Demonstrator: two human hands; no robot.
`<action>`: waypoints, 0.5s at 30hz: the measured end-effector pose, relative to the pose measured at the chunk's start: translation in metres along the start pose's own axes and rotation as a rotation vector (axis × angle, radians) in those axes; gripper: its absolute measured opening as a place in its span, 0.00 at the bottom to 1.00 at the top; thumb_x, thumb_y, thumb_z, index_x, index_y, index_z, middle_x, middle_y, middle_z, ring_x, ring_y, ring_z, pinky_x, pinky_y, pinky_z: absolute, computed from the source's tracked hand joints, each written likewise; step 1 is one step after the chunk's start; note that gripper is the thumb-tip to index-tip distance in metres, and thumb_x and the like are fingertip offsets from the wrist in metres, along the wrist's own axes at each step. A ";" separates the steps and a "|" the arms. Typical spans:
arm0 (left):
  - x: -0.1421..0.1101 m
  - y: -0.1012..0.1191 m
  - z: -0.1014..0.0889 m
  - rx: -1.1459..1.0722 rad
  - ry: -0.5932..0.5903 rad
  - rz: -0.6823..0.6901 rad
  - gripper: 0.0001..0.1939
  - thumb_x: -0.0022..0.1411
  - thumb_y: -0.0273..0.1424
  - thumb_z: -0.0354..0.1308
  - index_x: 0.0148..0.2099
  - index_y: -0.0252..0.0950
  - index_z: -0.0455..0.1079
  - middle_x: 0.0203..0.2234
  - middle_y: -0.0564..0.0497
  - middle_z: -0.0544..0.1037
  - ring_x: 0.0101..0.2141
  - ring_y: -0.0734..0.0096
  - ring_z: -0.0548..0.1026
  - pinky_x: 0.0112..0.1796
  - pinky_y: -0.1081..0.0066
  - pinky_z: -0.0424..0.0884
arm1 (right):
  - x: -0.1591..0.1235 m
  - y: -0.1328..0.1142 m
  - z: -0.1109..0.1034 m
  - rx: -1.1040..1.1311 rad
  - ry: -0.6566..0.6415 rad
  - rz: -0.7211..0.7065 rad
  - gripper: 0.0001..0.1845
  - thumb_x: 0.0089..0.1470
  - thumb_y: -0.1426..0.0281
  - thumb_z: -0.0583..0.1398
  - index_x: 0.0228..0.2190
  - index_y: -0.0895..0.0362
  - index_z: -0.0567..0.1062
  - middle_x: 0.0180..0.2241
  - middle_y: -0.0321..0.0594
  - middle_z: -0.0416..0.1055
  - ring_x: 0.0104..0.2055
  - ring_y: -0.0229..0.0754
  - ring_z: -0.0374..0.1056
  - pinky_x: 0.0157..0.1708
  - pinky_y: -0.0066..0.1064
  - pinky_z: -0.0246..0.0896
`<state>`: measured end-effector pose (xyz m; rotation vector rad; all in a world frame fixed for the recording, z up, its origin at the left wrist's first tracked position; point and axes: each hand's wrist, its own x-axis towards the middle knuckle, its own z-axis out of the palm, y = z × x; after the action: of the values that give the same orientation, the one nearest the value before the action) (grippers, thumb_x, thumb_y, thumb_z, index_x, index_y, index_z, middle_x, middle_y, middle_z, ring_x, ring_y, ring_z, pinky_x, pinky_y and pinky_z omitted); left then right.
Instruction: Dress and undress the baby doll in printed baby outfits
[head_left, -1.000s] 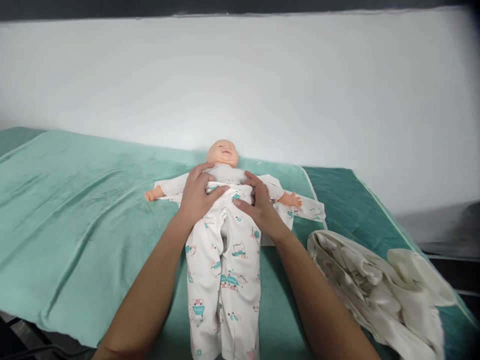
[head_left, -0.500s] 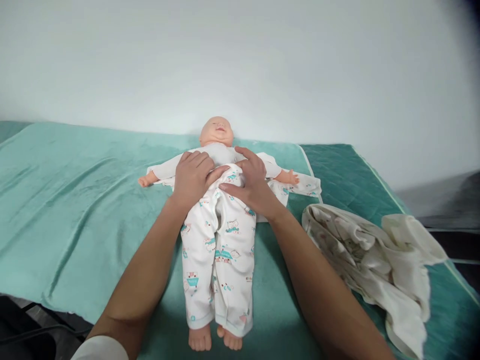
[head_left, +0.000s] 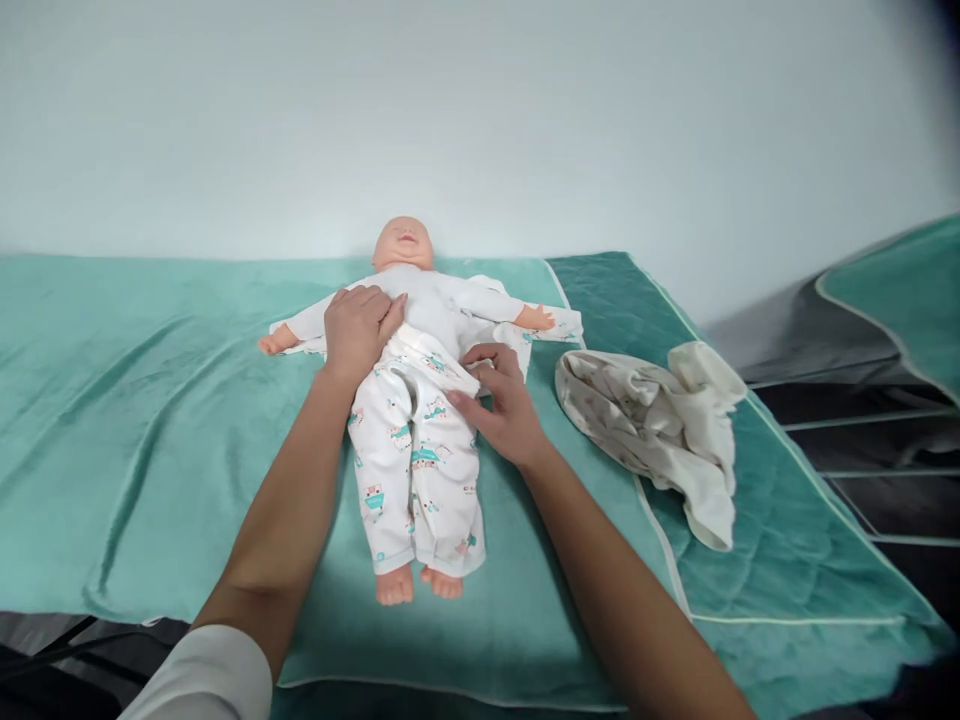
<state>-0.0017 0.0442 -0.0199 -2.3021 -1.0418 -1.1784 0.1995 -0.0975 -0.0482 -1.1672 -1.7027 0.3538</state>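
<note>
A baby doll (head_left: 403, 245) lies face up with its arms spread, in a plain white long-sleeved top (head_left: 427, 300). On its legs are white baby pants (head_left: 416, 455) with small teal and pink prints; the bare feet stick out below. My left hand (head_left: 360, 330) is closed at the left end of the waistband, its fingers curled over the doll's side. At the other hip, my right hand (head_left: 501, 400) pinches the edge of the pants between thumb and fingers. A printed white garment (head_left: 566, 325) lies spread under the doll's back and arms.
Crumpled cream clothing (head_left: 652, 425) lies to the right on a dark green quilted mat (head_left: 780, 560). A lighter green cloth (head_left: 150, 450) covers the surface on the left. A white wall (head_left: 480, 120) stands behind. Dark shelving with pale bars (head_left: 885, 475) shows at far right.
My right hand has moved from the front of the waist down to the right hip. My left thumb has come off the front of the pants. The whole view has shifted.
</note>
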 end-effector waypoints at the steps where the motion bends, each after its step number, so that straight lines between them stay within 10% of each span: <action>1: 0.000 0.000 0.001 -0.001 0.013 0.001 0.25 0.74 0.41 0.43 0.23 0.39 0.56 0.18 0.52 0.66 0.26 0.65 0.68 0.31 0.63 0.53 | 0.000 -0.001 0.002 0.016 -0.005 0.000 0.18 0.60 0.54 0.60 0.27 0.54 0.70 0.42 0.44 0.68 0.47 0.48 0.65 0.51 0.45 0.60; 10: -0.004 0.002 0.000 -0.082 0.049 -0.063 0.25 0.74 0.41 0.45 0.23 0.39 0.54 0.19 0.52 0.64 0.28 0.65 0.67 0.33 0.64 0.54 | 0.008 0.016 0.017 -0.197 -0.069 0.009 0.27 0.64 0.47 0.52 0.23 0.53 0.61 0.22 0.34 0.60 0.30 0.42 0.60 0.39 0.37 0.55; 15: -0.039 0.028 -0.036 -0.188 0.038 -0.151 0.25 0.74 0.39 0.46 0.23 0.40 0.48 0.18 0.54 0.59 0.25 0.68 0.62 0.32 0.65 0.56 | 0.008 0.028 0.020 -0.267 -0.031 0.003 0.24 0.64 0.50 0.53 0.24 0.53 0.63 0.22 0.35 0.63 0.31 0.44 0.61 0.41 0.37 0.55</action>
<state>-0.0157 -0.0137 -0.0297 -2.3640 -1.1529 -1.4292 0.1973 -0.0720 -0.0719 -1.3625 -1.8148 0.1492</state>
